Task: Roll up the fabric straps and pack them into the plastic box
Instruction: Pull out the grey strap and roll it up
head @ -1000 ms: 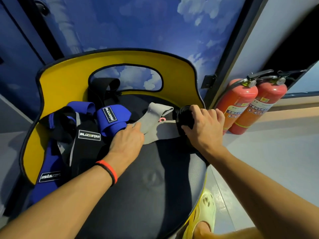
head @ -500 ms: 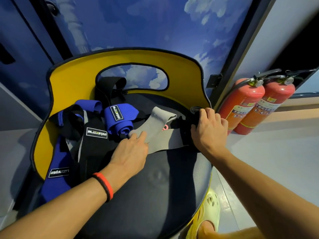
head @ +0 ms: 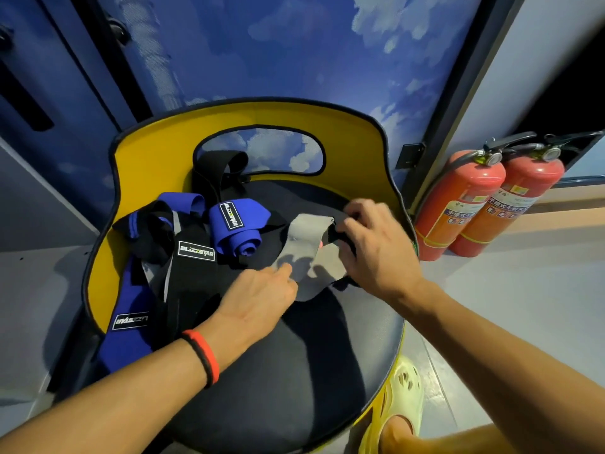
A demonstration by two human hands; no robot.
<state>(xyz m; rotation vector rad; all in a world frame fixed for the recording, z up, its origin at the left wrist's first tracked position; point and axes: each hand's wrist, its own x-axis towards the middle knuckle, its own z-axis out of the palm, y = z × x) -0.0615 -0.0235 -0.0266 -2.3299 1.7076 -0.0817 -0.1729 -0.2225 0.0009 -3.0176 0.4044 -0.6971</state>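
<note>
Sky-print wall, yellow chair, two red extinguishers

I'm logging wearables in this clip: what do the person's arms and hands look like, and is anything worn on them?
Both forearms are bare, no sleeves in view. The left hand and the right hand are ungloved. A red-and-black wristband circles the left wrist; the right wrist wears nothing.

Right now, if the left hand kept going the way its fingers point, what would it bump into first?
The grey strap. The left hand points up and right, its fingertips seemingly at that strap's edge. Farther along is the right hand, gripping its far end; depth is unclear.
</note>
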